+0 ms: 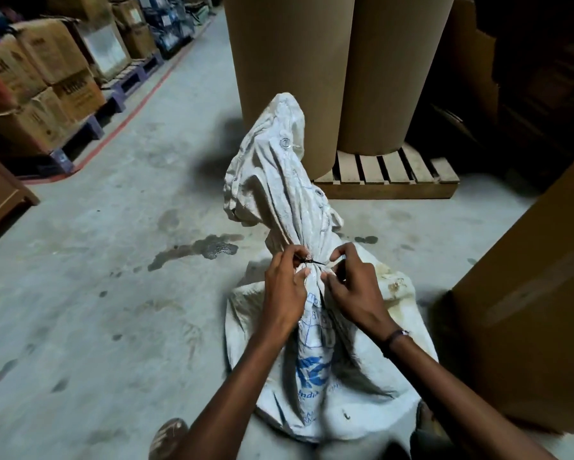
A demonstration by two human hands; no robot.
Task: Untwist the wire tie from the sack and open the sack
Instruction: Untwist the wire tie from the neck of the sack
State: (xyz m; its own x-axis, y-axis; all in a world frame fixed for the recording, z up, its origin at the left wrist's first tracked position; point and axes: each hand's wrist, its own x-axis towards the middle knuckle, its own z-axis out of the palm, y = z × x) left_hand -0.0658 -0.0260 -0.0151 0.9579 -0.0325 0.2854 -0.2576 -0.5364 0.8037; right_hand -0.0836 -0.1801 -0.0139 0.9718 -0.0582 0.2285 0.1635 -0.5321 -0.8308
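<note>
A white woven sack (352, 386) with blue print stands on the concrete floor in front of me. Its gathered top (279, 167) rises loose and crumpled above a cinched neck. A thin dark wire tie (314, 261) wraps that neck. My left hand (284, 287) pinches the twisted end of the tie between thumb and forefinger on the neck's left side. On the right side of the neck, my right hand (353, 283) grips the bunched sack fabric at the level of the tie.
Two tall brown paper rolls (329, 68) stand on a wooden pallet (388, 177) just behind the sack. A large brown box (528, 310) is close on the right. Stacked cartons (43, 78) on pallets line the left. A wet stain (209, 249) marks the floor.
</note>
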